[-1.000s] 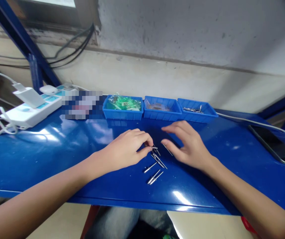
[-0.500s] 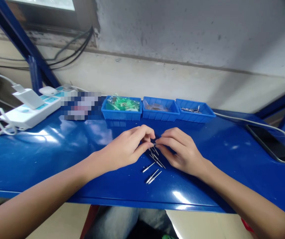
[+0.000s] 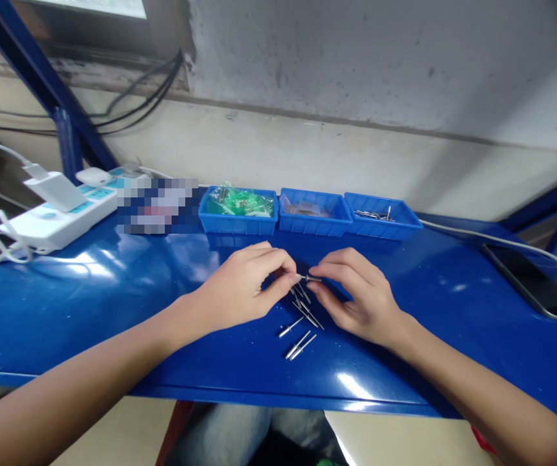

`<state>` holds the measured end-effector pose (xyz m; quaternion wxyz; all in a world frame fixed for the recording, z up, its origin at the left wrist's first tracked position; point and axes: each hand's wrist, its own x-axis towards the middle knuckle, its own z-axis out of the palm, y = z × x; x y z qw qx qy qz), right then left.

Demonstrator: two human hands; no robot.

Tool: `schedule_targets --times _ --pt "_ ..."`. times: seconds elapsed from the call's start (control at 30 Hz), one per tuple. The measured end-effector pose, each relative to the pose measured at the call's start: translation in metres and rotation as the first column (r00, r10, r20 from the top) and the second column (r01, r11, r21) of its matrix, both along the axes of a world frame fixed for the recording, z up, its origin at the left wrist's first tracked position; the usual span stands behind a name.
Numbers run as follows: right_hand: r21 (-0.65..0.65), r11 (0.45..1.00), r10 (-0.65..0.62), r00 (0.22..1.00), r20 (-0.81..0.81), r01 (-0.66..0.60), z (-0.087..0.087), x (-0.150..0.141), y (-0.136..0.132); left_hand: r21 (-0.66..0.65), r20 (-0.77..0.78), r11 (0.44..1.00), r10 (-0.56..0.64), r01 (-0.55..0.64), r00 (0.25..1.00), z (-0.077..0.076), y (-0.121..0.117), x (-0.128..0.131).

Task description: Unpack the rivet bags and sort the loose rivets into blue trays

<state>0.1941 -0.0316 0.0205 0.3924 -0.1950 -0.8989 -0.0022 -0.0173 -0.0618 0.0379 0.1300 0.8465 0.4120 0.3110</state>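
My left hand (image 3: 249,285) is closed, thumb and forefinger pinching the thin stem of a blind rivet (image 3: 313,278). The rivet lies level, its thicker body pointing right. My right hand (image 3: 359,291) is around that body with forefinger above and thumb below, parted so the metal shows between them; whether a fingertip touches it I cannot tell. Under the hands, several loose rivets (image 3: 307,314) lie in a small scattered group on the blue tabletop (image 3: 201,362). A single rivet (image 3: 291,327) and a close pair of rivets (image 3: 300,345) are nearer the front edge.
Along the back stand three blue bins: one with green plastic packaging (image 3: 238,224), a middle bin (image 3: 313,224) with a clear bag, and a right bin (image 3: 385,228) holding rivets. A white power strip (image 3: 59,220) is at left, a dark phone (image 3: 535,281) at right.
The fingers of my right hand have parted and shifted slightly right, exposing the rivet's body. My left hand has moved slightly left, still pinching the stem. The loose rivets stay put.
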Motion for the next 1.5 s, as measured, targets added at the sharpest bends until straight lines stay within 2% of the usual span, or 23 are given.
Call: schedule_targets --times 0.13,0.23,0.4,0.63,0.9,1.1,1.27,1.33,1.4,1.47,1.5 --pt "0.017 1.000 -0.006 1.000 -0.018 0.007 -0.001 0.000 0.000 -0.022 0.035 1.000 0.002 -0.001 0.999 -0.002 -0.001 0.000" --pt "0.005 0.999 -0.041 0.998 -0.037 0.041 -0.001 0.001 0.001 0.007 0.092 0.999 0.031 -0.031 0.995 -0.004 -0.001 0.000" --pt "-0.015 0.999 -0.049 0.998 -0.030 0.049 0.001 0.001 0.000 0.082 0.071 0.996 0.024 -0.029 0.997 -0.001 -0.001 0.000" --pt "0.005 1.000 -0.016 0.999 -0.043 0.016 -0.001 0.001 0.000 0.113 0.064 0.994 -0.009 0.002 0.998 0.000 0.000 -0.001" --pt "-0.024 0.999 -0.049 0.998 -0.044 0.047 0.000 0.000 0.000 0.208 0.114 0.974 0.064 -0.086 0.991 -0.002 -0.002 0.001" --pt "0.005 0.998 -0.062 0.995 -0.080 0.063 -0.002 0.000 -0.003 0.197 0.144 0.965 0.148 -0.175 0.978 -0.003 -0.004 0.003" --pt "0.111 0.989 -0.085 0.992 -0.099 0.096 0.006 0.003 -0.003 0.126 0.114 0.987 0.091 -0.105 0.989 -0.002 -0.003 0.003" --pt "0.213 0.957 -0.173 0.977 -0.121 0.196 0.013 0.016 0.009 0.043 0.025 0.996 0.076 -0.077 0.997 -0.003 0.000 0.002" --pt "0.287 0.872 -0.353 0.915 -0.194 0.397 0.018 0.040 0.030 -0.028 -0.106 0.998 0.044 -0.048 0.993 -0.006 0.003 0.000" --pt "0.176 0.763 -0.588 0.781 -0.209 0.622 0.017 0.074 0.058 -0.063 -0.231 0.998 -0.015 0.000 0.973 -0.011 0.007 -0.003" --pt "0.075 0.701 -0.685 0.699 -0.208 0.709 0.014 0.093 0.072 -0.070 -0.280 0.997 -0.044 0.025 0.959 -0.013 0.008 -0.005"
